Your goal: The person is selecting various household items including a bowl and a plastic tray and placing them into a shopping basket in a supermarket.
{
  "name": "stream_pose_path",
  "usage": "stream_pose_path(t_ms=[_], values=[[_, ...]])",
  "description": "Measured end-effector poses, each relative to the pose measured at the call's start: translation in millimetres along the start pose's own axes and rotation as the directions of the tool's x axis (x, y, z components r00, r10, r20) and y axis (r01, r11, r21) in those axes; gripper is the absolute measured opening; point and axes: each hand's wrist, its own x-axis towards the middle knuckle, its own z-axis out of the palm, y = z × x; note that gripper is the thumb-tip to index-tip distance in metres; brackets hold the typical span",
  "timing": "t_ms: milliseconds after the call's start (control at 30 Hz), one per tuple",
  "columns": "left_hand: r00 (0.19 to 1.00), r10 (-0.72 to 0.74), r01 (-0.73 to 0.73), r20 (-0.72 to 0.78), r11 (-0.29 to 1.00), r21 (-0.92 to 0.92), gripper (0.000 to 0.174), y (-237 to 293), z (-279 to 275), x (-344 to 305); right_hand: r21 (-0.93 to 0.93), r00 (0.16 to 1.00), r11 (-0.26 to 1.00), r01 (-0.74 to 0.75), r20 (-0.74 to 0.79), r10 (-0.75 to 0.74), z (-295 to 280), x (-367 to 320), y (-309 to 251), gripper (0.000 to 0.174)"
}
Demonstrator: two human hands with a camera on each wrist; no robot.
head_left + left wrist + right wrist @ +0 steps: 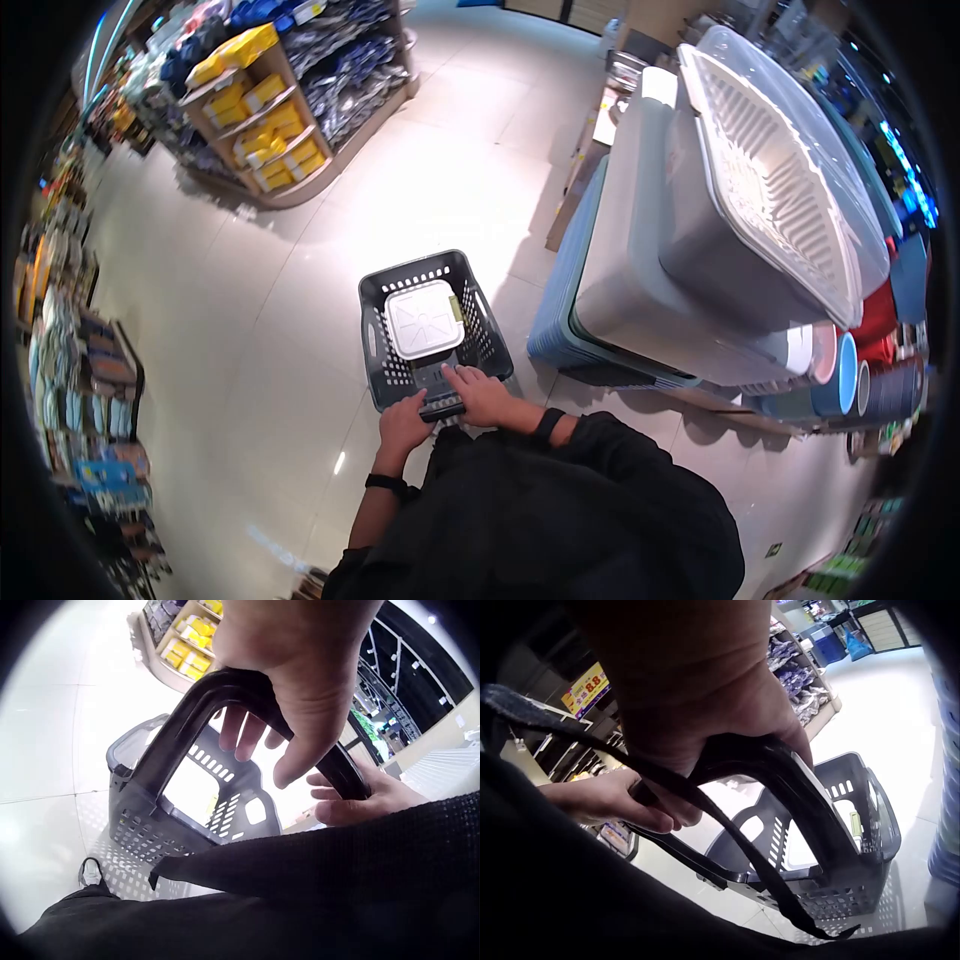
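Observation:
A dark grey shopping basket (376, 345) with slotted sides stands out in front of me, low over the floor. Its long black handle (244, 686) rises toward my body. Fingers and thumb of my left hand (404, 424) curl round the left part of the handle's grip. My right hand (486, 398) grips the same bar at its right corner, close beside the left. Inside the basket lies a white-lidded box (425, 318) with an olive green latch (456, 309) on its right side. Black bands circle both wrists.
Stacked grey and blue plastic storage bins (620, 230) rise close on the right, topped by a white ribbed tray (770, 180). A shelf unit with yellow packs (275, 140) stands ahead to the left. More shelves (85, 380) line the left. Pale shiny floor tiles (270, 330) stretch between them.

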Motion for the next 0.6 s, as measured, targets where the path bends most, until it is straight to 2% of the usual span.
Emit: stream_pose_path(t_ms=[33, 100, 167, 200, 233, 300, 333, 400, 533, 567, 600], values=[[0.999, 0.016, -0.016, 0.029, 1.000, 0.002, 0.062, -7, -3, 7, -0.128, 0.980, 0.991, 0.041, -0.186, -0.064, 2, 2, -4, 0.097], [0.997, 0.070, -0.070, 0.026, 0.997, 0.017, 0.062, -9, 6, 18, -0.158, 0.980, 0.987, -0.020, -0.197, -0.012, 10, 6, 7, 0.098], [0.988, 0.153, -0.152, -0.035, 0.988, 0.041, 0.062, -15, 2, 31, 0.102, 0.989, 0.988, -0.114, -0.087, 0.123, 7, 15, 6, 0.099], [0.993, 0.113, -0.113, 0.025, 0.993, -0.017, 0.067, -18, -2, 38, 0.184, 0.974, 0.957, -0.223, 0.088, 0.210, -6, 22, 0, 0.098], [0.991, 0.128, -0.128, 0.031, 0.992, -0.017, 0.067, -19, -5, 43, 0.189, 0.971, 0.953, -0.235, 0.081, 0.224, -7, 25, 0, 0.098], [0.980, 0.186, -0.178, -0.073, 0.978, 0.110, 0.074, -20, -13, 57, 0.146, 0.974, 0.973, -0.181, -0.111, 0.198, -9, 31, -1, 0.098], [0.985, 0.169, -0.164, -0.028, 0.979, 0.118, 0.074, -12, -7, 60, 0.184, 0.975, 0.965, -0.189, -0.080, 0.206, -6, 27, 10, 0.098], [0.979, 0.189, -0.179, -0.070, 0.975, 0.133, 0.078, -18, -12, 78, -0.094, 0.937, 0.984, -0.154, -0.330, 0.115, -9, 36, 10, 0.095], [0.969, 0.240, -0.228, -0.057, 0.959, 0.168, 0.080, -22, -27, 104, -0.045, 0.944, 0.978, -0.206, -0.270, 0.187, -14, 56, 13, 0.093], [0.979, 0.204, -0.199, -0.012, 0.967, 0.161, 0.080, -13, -28, 105, 0.067, 0.945, 0.981, -0.183, -0.263, 0.194, -14, 52, 20, 0.092], [0.976, 0.214, -0.208, -0.029, 0.968, 0.137, 0.081, -15, -29, 111, 0.120, 0.930, 0.978, -0.171, -0.308, 0.200, -13, 57, 21, 0.090]])
